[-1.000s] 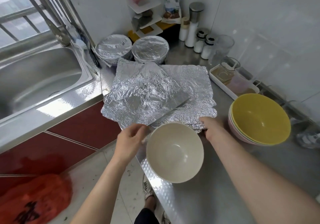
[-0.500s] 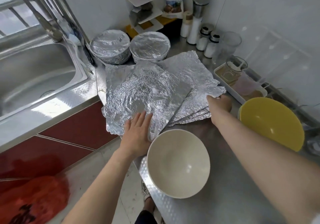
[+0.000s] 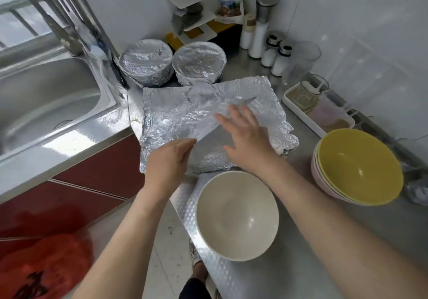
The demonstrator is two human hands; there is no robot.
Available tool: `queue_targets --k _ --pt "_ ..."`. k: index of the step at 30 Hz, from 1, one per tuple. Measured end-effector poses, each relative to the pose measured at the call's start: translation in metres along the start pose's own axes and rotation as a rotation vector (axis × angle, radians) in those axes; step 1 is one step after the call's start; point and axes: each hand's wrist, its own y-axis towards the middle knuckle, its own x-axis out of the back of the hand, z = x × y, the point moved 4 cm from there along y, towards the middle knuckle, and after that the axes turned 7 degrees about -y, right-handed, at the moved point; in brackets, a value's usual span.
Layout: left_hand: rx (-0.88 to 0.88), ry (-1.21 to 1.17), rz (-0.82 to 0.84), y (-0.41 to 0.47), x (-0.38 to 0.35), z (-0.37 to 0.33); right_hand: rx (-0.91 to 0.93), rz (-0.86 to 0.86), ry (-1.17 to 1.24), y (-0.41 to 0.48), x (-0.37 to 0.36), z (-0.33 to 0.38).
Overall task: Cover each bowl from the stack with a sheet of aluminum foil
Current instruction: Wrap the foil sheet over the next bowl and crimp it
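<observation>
An uncovered cream bowl [image 3: 237,215] stands on the steel counter near the front edge. Behind it lies a pile of crumpled foil sheets [image 3: 185,111]. My left hand [image 3: 169,162] pinches the near corner of the top foil sheet and lifts it off the pile. My right hand [image 3: 245,138] lies flat, fingers spread, on the sheets underneath. At the right stands a stack of bowls [image 3: 359,166] with a yellow one on top. Two foil-covered bowls, one on the left [image 3: 146,61] and one on the right [image 3: 199,62], stand at the back.
A steel sink [image 3: 46,99] lies to the left. Salt and spice jars [image 3: 268,43], a glass and a white tray [image 3: 317,111] with containers line the back right wall. A corner shelf [image 3: 192,13] stands behind the covered bowls. A red bag [image 3: 44,266] lies on the floor.
My right hand moved from the foil pile's right edge onto its middle and spread flat. My left hand went from flat on the top sheet to pinching its near corner, lifting it.
</observation>
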Motion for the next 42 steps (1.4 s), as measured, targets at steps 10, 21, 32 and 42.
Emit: queue_targets --k 10,21,32,42 --pt "-0.055 0.017 -0.043 -0.01 0.063 -0.034 0.319 -0.433 0.036 -0.017 0.048 0.014" --pt "-0.049 -0.004 -0.022 -0.038 0.104 -0.058 0.24 -0.288 0.015 -0.06 0.081 0.008" --pt "0.15 0.055 0.14 -0.051 0.119 -0.064 0.102 -0.302 -0.095 -0.083 0.127 -0.01" --pt "0.166 -0.191 -0.039 -0.031 0.105 -0.104 0.342 -0.606 -0.192 -0.102 0.162 0.039"
